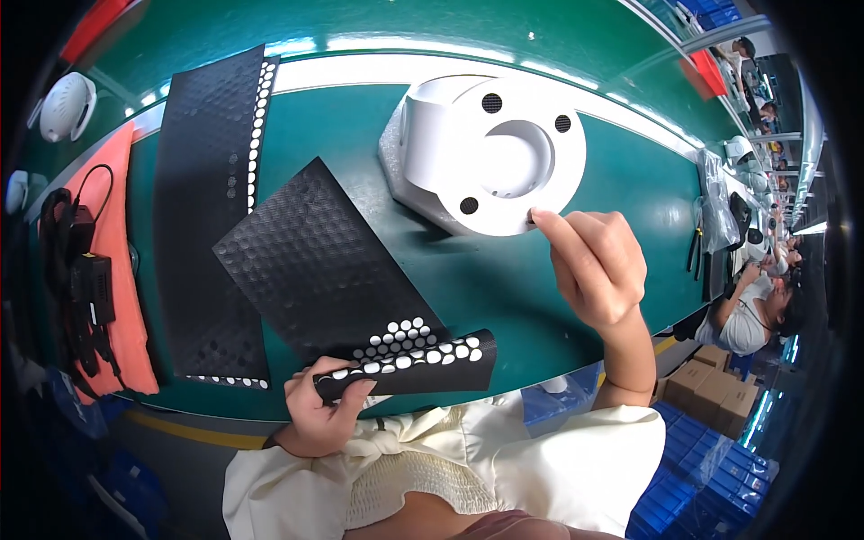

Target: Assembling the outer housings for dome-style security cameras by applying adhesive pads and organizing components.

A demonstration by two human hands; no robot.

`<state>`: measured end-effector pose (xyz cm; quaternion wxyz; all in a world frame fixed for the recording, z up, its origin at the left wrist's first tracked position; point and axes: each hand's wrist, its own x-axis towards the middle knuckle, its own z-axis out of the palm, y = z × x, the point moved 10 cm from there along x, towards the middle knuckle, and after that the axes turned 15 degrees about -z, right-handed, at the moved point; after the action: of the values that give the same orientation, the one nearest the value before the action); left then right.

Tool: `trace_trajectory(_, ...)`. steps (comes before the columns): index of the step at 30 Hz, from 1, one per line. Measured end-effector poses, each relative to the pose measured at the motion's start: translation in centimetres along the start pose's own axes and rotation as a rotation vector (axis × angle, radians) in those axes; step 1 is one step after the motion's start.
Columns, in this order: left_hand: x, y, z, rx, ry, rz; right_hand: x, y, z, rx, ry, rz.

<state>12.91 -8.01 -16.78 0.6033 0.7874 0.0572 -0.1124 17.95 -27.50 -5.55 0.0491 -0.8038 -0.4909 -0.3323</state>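
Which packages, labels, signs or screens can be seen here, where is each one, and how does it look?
Brown cardboard boxes: lower right, beside the table, stacked.
Clear plastic bag: right end of the green table, crumpled.
Blue crates: bottom right, on the floor.
No labels, signs or screens show clearly.

The right hand [596,265] presses its fingertip against the rim of the white round housing [490,153] at about five o'clock on its face, hiding whatever lies under that fingertip. The left hand [322,407] curls over the end of a black pad strip [409,364], so the strip's left end is covered. That strip overlaps the lower corner of the tilted black sheet [315,261]. At three o'clock, a seated person [751,315] is partly cut by the dark fisheye rim, and the items on the far bench are too small to tell. At nine o'clock, the black cables and adapters [81,279] blur into the dark edge.
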Motion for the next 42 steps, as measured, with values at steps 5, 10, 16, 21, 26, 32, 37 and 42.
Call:
trace_trajectory(5,0.0,-0.1,-0.1,0.002,0.007,0.002,-0.2,0.0,-0.2,-0.02,0.061,0.001)
trace_trajectory(10,0.0,-0.3,-0.2,0.006,0.018,-0.003,-0.9,0.9,-0.3,0.085,0.114,0.13)
trace_trajectory(16,0.0,-0.3,-0.2,0.002,0.015,0.003,-1.4,1.6,-0.3,0.167,0.158,0.217)
trace_trajectory(21,-0.2,-0.4,-0.3,0.017,0.023,0.007,-1.2,1.4,0.1,0.173,0.148,0.201)
trace_trajectory(26,-0.2,-0.5,-0.3,0.018,0.035,0.012,-0.7,0.6,-0.1,0.062,0.091,0.094)
trace_trajectory(32,-0.1,-0.6,-0.3,0.004,0.026,-0.004,-0.8,-1.3,0.4,-0.201,-0.007,-0.076)
trace_trajectory(37,-0.1,-0.4,-0.3,0.022,0.025,0.008,-0.7,-1.5,0.9,-0.226,-0.059,-0.06)
trace_trajectory(42,-0.2,-0.5,-0.3,0.027,0.022,0.005,-0.6,-2.6,1.0,-0.389,-0.028,-0.239)
